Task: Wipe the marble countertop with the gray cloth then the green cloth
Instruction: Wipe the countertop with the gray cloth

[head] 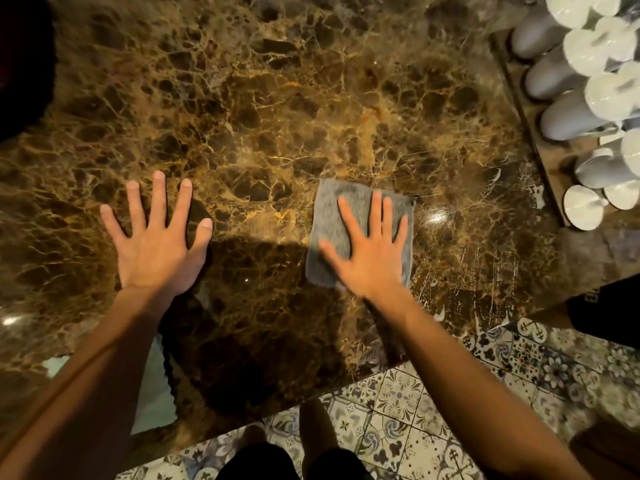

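A brown veined marble countertop point(263, 109) fills most of the view. A folded gray cloth point(329, 216) lies flat on it, right of centre. My right hand point(370, 247) lies palm down on this cloth with fingers spread, pressing it onto the marble and covering its right half. My left hand point(157, 237) rests flat on the bare marble to the left, fingers spread, holding nothing. A pale green cloth point(156, 393) lies near the counter's front edge, partly hidden under my left forearm.
A wooden tray point(550, 157) at the right edge holds several upturned white and gray cups point(557, 32). The counter's front edge runs diagonally at the bottom, with patterned floor tiles point(398, 410) below. A dark shape point(20, 64) sits at the far left. A dark-sleeved person point(606, 306) stands at the right.
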`<state>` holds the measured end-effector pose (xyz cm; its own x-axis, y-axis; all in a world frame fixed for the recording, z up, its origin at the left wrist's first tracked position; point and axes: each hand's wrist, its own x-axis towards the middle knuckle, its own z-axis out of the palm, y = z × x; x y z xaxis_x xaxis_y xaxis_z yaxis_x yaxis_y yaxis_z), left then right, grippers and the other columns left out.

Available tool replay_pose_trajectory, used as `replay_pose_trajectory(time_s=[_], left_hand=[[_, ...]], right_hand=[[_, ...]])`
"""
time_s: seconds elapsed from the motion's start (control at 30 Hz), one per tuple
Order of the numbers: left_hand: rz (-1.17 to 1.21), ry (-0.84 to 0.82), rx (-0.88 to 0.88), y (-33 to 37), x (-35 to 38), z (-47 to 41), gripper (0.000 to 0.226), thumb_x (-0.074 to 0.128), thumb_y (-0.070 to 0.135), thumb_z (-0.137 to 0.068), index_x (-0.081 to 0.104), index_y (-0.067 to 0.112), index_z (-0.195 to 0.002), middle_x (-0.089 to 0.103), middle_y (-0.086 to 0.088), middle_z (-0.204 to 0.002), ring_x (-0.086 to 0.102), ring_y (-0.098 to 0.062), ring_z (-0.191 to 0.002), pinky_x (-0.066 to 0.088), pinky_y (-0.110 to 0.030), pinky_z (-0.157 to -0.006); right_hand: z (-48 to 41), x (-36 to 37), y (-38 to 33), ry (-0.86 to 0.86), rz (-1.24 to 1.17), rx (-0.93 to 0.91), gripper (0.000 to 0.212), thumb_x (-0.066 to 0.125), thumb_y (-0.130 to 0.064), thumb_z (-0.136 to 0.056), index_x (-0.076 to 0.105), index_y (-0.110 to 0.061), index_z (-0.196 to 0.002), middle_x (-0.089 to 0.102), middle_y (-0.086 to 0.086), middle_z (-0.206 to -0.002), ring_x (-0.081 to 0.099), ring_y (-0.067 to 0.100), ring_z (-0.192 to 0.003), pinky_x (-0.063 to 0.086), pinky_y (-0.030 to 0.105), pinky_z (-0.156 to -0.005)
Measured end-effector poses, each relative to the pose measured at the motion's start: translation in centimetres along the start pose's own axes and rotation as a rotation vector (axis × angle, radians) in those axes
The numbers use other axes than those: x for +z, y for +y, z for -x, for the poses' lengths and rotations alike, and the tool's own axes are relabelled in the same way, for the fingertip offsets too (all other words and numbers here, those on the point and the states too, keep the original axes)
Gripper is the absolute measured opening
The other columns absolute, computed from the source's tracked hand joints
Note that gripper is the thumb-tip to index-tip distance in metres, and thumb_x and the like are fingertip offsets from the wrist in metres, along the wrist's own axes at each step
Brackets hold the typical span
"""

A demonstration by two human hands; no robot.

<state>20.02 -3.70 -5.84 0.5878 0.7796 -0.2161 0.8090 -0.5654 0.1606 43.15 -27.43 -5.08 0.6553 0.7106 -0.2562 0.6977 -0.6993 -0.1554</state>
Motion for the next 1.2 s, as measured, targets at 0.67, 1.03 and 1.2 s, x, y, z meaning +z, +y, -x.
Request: replay_pose_trajectory(time_s=[0.67, 1.03, 1.2], left_hand=[[0.003, 0.013, 0.029, -0.3, 0.1, 0.0, 0.067, 0.013, 0.068, -0.101, 0.001, 0.040, -0.161, -0.004, 0.002, -0.172, -0.011, -0.031, -0.157, -0.007, -0.068, -0.120], [-0.009, -0.002, 0.017, -0.1, -0.2, 0.0, 0.068, 0.013, 0.068, -0.100, 0.002, 0.040, -0.161, -0.005, 0.002, -0.172, -0.011, -0.030, -0.157, -0.006, -0.068, -0.120], [-0.013, -0.009, 0.011, -0.1, -0.2, 0.0, 0.069, 0.010, 0.070, -0.099, 0.000, 0.040, -0.161, -0.005, 0.003, -0.172, -0.012, -0.030, -0.157, -0.006, -0.067, -0.120]], right_hand=[[-12.9, -4.2, 0.8, 0.002, -0.006, -0.030, 0.084, 0.020, -0.088, -0.090, -0.001, -0.048, -0.161, -0.014, 0.013, -0.172, -0.016, 0.032, -0.157, -0.010, 0.061, -0.123], [9.5, 1.7, 3.0, -0.040, 0.066, -0.061, 0.090, 0.022, -0.087, -0.089, 0.008, -0.038, -0.164, -0.006, 0.019, -0.171, -0.009, 0.038, -0.158, 0.004, 0.068, -0.122], [11.9, 1.8, 2.9, -0.094, 0.049, -0.043, 0.089, 0.018, -0.088, -0.089, 0.005, -0.042, -0.163, -0.011, 0.018, -0.171, -0.012, 0.038, -0.157, 0.003, 0.070, -0.121]])
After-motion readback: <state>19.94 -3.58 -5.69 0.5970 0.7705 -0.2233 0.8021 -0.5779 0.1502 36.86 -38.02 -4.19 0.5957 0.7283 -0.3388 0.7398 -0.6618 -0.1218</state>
